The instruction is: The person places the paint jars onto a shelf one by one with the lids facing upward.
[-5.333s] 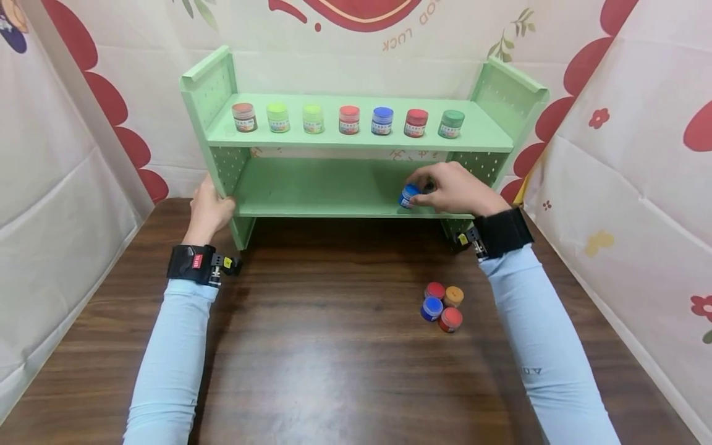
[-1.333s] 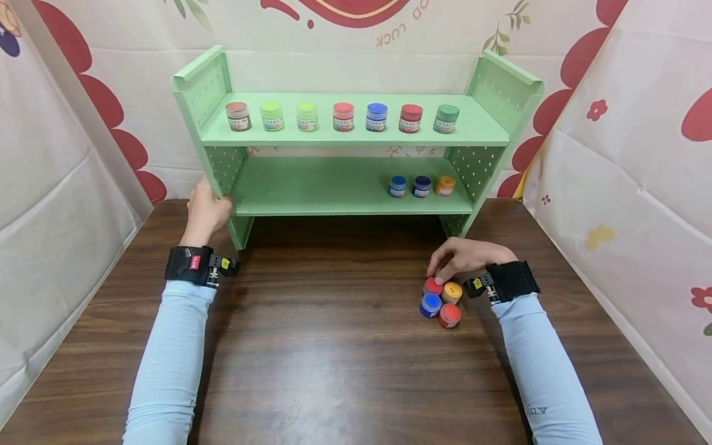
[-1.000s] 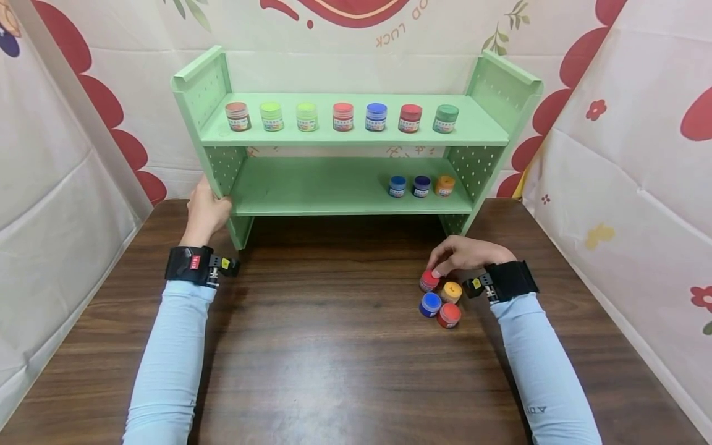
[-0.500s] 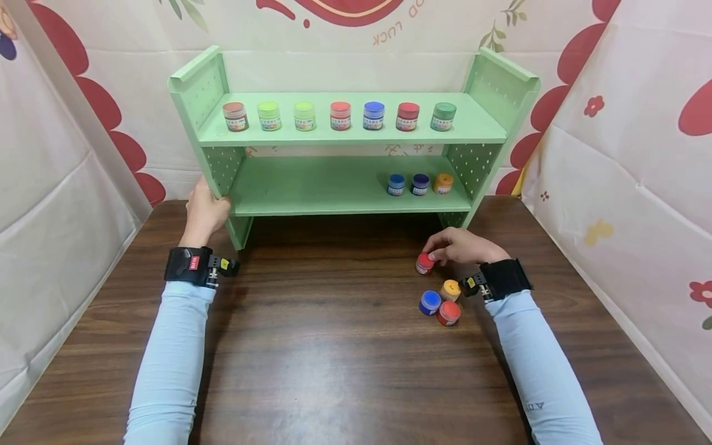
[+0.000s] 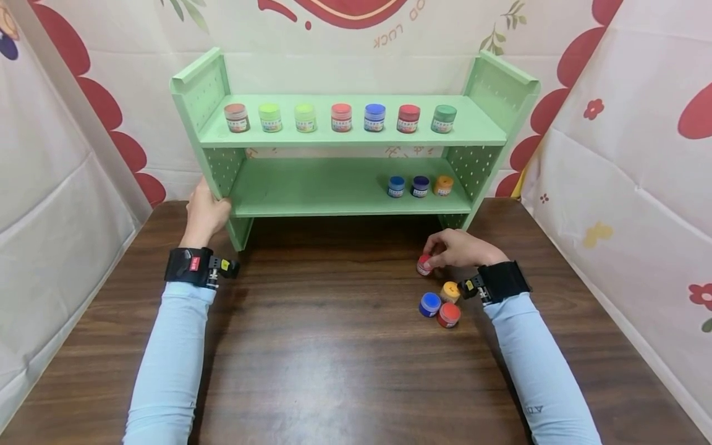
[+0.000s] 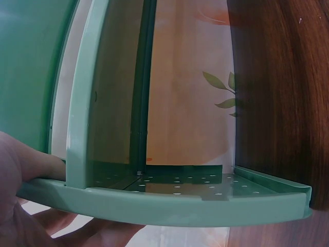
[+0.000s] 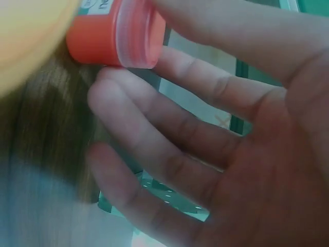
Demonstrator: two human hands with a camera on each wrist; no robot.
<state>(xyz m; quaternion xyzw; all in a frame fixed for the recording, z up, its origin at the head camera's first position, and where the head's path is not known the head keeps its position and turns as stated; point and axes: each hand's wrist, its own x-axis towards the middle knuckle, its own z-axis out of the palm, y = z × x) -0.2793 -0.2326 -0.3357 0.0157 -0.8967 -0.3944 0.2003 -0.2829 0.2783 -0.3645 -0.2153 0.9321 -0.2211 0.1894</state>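
Note:
My right hand [image 5: 460,248] pinches a small red paint jar [image 5: 423,266] between thumb and fingers, low over the table. In the right wrist view the jar [image 7: 118,33] shows an orange-red body, a pale label and a clear rim at its lid. My left hand [image 5: 205,213] grips the left side panel of the green two-tier shelf [image 5: 311,185]; in the left wrist view its thumb and fingers [image 6: 38,164] lie on either side of the panel's edge. Just in front of the right hand, a yellow-orange jar [image 5: 450,292], a blue jar [image 5: 429,304] and another red jar [image 5: 449,314] stand close together.
Along the upper board stands a row of several jars, among them a brown one [image 5: 237,118] and a green one [image 5: 443,118]. The lower board bears a blue jar [image 5: 396,186], a dark purple jar [image 5: 420,186] and an orange jar [image 5: 443,185] at its right end. Printed cloth hangs behind.
The blue jar was released on the lower board. My right hand then took the red jar from the cluster and moved it a little toward the shelf. The left hand keeps its grip.

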